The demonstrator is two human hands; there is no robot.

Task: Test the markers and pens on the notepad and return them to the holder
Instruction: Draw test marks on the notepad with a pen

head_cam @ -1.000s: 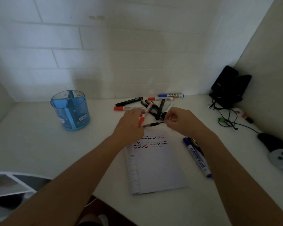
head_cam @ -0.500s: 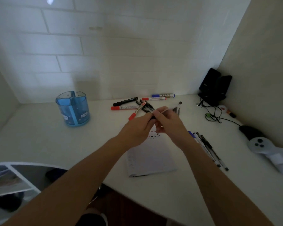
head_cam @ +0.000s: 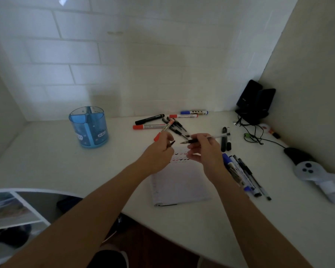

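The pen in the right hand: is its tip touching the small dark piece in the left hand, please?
Apart. The head view shows pale desk between the tip of the pen and the dark piece that the left hand pinches.

Two bare arms are nearly all that shows of the person. The left forearm [head_cam: 97,207] and the right forearm [head_cam: 242,211] are uncovered along their whole visible length, from the wrists to the frame's lower edge. Both look slim near the wrist and broad lower down, where the wide lens stretches them. The left hand [head_cam: 158,154] and right hand [head_cam: 205,151], over the top end of the notepad [head_cam: 180,182], are bare too; the dim light hides fine detail on the fingers. Below the notepad, between the forearms, a dark garment [head_cam: 109,259] shows — its kind cannot be told.
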